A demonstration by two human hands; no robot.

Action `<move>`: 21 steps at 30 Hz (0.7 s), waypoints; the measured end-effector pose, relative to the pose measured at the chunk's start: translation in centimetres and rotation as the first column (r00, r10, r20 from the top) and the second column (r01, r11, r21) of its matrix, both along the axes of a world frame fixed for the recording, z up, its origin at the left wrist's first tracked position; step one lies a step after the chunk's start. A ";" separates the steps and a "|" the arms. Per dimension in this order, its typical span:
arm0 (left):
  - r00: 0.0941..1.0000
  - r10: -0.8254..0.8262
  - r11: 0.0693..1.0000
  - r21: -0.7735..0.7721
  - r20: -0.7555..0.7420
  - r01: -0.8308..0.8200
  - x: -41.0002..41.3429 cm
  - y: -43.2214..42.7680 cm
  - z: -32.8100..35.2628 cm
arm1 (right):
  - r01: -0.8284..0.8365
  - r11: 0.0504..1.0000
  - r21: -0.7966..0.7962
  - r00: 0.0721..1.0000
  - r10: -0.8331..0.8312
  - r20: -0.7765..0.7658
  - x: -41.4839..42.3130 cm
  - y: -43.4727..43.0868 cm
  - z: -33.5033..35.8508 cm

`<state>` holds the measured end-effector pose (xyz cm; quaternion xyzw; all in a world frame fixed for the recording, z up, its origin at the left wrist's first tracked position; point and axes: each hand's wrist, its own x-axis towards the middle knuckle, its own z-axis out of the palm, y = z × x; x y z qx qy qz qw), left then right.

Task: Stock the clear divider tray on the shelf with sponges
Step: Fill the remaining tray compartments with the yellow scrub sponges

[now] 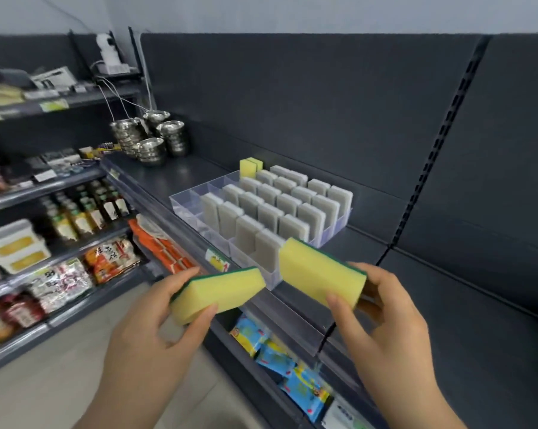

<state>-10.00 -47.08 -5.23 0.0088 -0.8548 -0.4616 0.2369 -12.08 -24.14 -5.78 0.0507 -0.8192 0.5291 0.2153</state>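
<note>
A clear divider tray [181,202] sits on the dark shelf [175,178], most of its rows filled with several upright grey sponges [269,212]. Its left row holds two yellow sponges [249,167] standing at the far end; the slots in front of them look empty. My left hand [156,329] grips a yellow sponge with a green scouring side [218,294] below the shelf's front edge. My right hand [382,314] grips a second yellow-and-green sponge [318,274] just in front of the tray's near corner.
Stacks of steel bowls [156,139] stand at the shelf's far left. Blue packets [280,357] lie on the shelf below, orange packs [159,246] further left. A neighbouring rack on the left carries bottles [85,212] and food packets. The dark back panel [323,97] rises behind the tray.
</note>
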 end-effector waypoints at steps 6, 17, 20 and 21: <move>1.000 -0.022 0.997 -0.070 -0.011 0.021 -9.3 -1.4 2.7 | -0.024 1.000 -0.013 1.000 0.024 -0.011 -8.8 -1.5 2.2; 0.997 0.008 0.996 -0.093 -0.072 -0.015 -20.4 -3.6 3.2 | -0.114 0.992 -0.059 0.993 0.112 -0.036 -20.7 -2.0 4.0; 0.998 0.003 0.995 -0.099 -0.066 -0.009 -22.4 -3.9 2.4 | -0.103 0.994 -0.045 0.995 0.103 -0.014 -21.9 -2.1 3.3; 0.998 -0.002 0.994 -0.109 -0.067 -0.005 -23.1 -3.9 2.3 | -0.091 0.995 -0.043 0.996 0.090 -0.012 -22.3 -2.0 2.9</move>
